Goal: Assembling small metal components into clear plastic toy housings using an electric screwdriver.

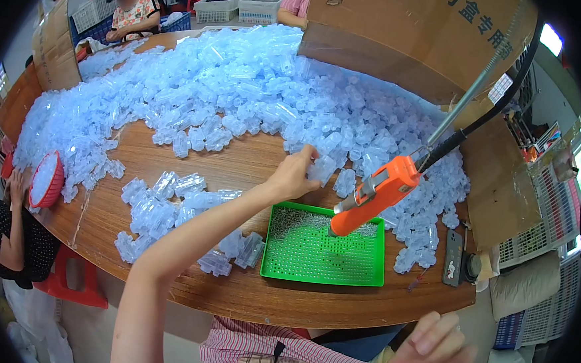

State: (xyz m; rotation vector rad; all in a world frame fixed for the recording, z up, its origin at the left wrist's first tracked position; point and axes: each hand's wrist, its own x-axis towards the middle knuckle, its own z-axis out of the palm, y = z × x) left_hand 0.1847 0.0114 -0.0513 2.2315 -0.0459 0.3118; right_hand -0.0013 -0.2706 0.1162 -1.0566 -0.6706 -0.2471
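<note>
My left hand [292, 175] reaches over the wooden table, its thumb and fingers closed on a clear plastic piece [322, 169] at the near edge of a big heap of similar pieces [230, 78]. My right hand [431, 353] is raised near the table's front edge, slightly blurred, fingers loosely curled and apart, with nothing seen in it. Between the hands lies a green tray [321, 271] with small metal screws [299, 223] gathered toward its far side. An orange electric screwdriver [377, 197] hangs tilted over the tray. A smaller group of clear pieces [152, 213] lies left of the tray, partly behind my left forearm.
A metal spring [472, 93] and black cable [501, 104] run up from the screwdriver. Cardboard sheets [405, 52] stand around the heap. A dark phone-shaped object [453, 258] lies at the right. At the left, a person [18, 231] sits by a red basket [56, 184]; others sit beyond.
</note>
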